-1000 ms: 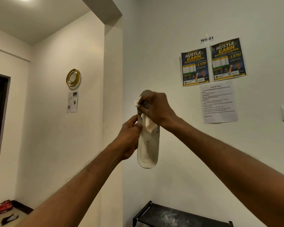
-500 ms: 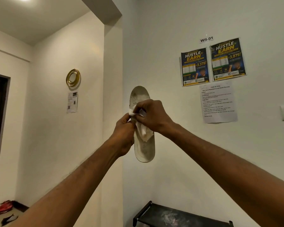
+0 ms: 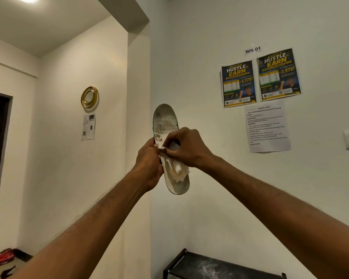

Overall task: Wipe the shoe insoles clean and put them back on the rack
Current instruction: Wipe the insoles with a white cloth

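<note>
left hand (image 3: 149,162) clamps the long grey foam insole (image 3: 165,125) upright in mid-air above the black metal rack (image 3: 220,268), right hand (image 3: 186,148) pinching the crumpled white tissue (image 3: 178,170), so I'd press firmer toward that grimy top end

- Left hand (image 3: 149,162), arm outstretched and raised, fingers curled closed around one long edge of what it holds.
- Right hand (image 3: 186,148), arm likewise extended, fingertips pinched together, knuckles up, touching the left hand.
</note>
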A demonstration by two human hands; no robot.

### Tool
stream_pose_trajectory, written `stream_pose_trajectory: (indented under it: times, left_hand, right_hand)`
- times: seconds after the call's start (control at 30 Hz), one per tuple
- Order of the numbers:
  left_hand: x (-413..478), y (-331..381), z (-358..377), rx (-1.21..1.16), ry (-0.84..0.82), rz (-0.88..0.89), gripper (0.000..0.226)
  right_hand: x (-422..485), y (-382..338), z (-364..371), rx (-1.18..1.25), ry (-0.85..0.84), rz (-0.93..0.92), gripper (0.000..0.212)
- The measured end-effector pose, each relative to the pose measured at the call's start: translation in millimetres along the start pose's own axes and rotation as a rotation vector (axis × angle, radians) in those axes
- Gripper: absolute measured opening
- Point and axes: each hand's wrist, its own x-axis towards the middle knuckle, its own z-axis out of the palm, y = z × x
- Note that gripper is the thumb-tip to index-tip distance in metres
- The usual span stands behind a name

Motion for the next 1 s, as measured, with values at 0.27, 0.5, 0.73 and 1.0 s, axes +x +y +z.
stream_pose_trajectory:
  times: [0.27, 0.5, 0.73, 1.0]
  left_hand:
    - [0.1, -1.3, 1.0, -0.023, 0.05, -0.017, 0.043]
    - [1.7, -3.2, -1.8, -0.015, 0.049, -0.012, 0.043]
    - [3.8, -3.7, -4.4, 0.036, 0.096, 0.011, 0.048]
    - [3.1, -1.4, -5.9, 0.052, 0.106, 0.052, 0.04]
  right_hand:
    - [-6.3, -0.1, 0.7, 0.02, -0.005, 0.014, 0.014]
    - [-7.0, -1.8, -2.6, 0.019, -0.027, 0.006, 0.013]
    - [-18.5, -3.2, 1.9, 0.025, -0.12, -0.025, 0.01]
    - [-25.1, 3.0, 5.7, -0.028, -0.101, 0.006, 0.011]
